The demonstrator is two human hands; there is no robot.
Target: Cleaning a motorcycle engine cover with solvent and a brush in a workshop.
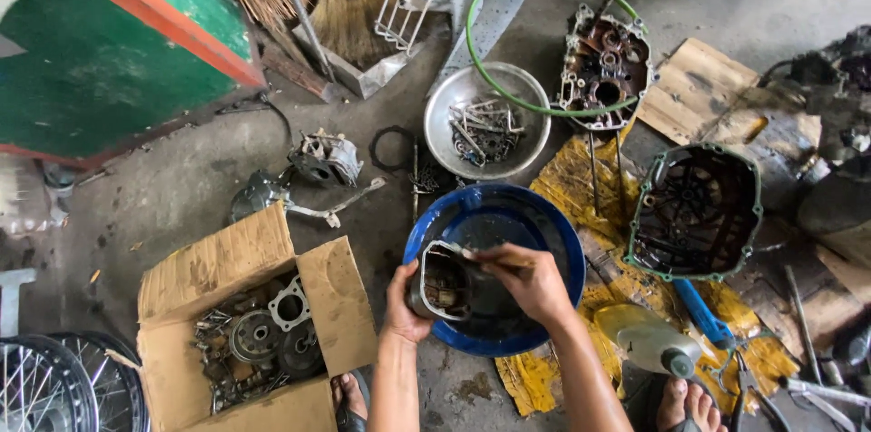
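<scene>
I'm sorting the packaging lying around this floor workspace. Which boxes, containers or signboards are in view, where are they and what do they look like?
Cardboard box: lower left, brown, flaps open, holding metal engine parts.
Plastic bottle: lower right on yellow sheet, lying down, translucent, dark cap.
Painted board: upper left, green with orange-red edge.
Flattened cardboard: upper right, brown.
No screens.

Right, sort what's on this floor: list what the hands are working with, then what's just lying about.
In hand:
- left hand holding a metal engine part
- right hand with a thin brush on it
- blue basin beneath

Lying about:
- steel bowl of bolts
- cardboard box of parts
- engine cover
- green hoop
- bottle
</scene>
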